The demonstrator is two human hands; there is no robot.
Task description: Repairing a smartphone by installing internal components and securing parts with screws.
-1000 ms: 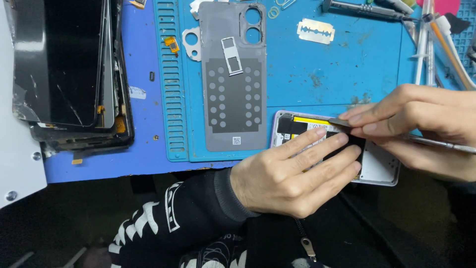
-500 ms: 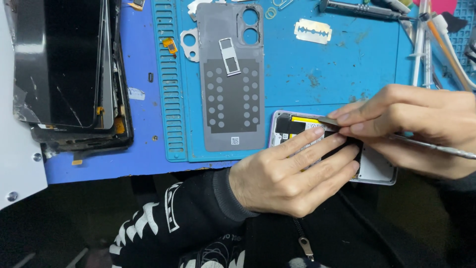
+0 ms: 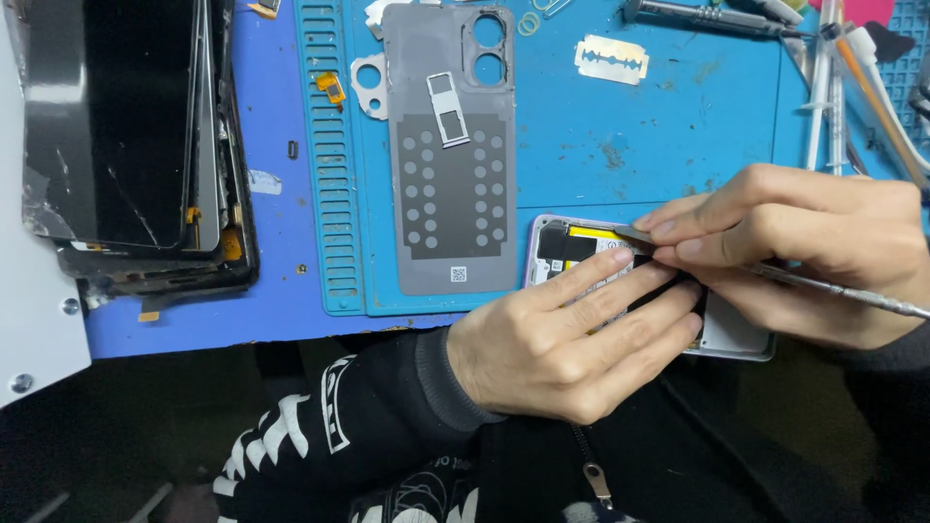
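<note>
Change since earlier: almost none; both hands stay pressed on the opened phone, and the metal tool's tip sits at the same top edge of it, shifted only slightly.
Opened phone (image 3: 722, 334): lies flat at the near edge of the blue surface (image 3: 678, 145), directly under both hands, its long axis running left to right.
Left hand (image 3: 572, 344): fingers spread flat across the phone's middle, pinning it down; it grips nothing.
Right hand (image 3: 804, 232): fingers pinched narrow around a thin metal tool (image 3: 843, 291), whose shaft trails out to the right while its tip meets the phone's far edge near the yellow strip (image 3: 593, 232).
Nearer hand: both touch the phone; the left covers more of it, the right works only its upper rim.
Grey back cover (image 3: 450, 155): one, lying just left of the phone, long axis pointing away from the person.
Razor blade (image 3: 610, 58): one, well beyond the phone.
Cracked screens (image 3: 126, 136): a stack at far left; exact number unclear.
Hands counted: two, no others in view.
</note>
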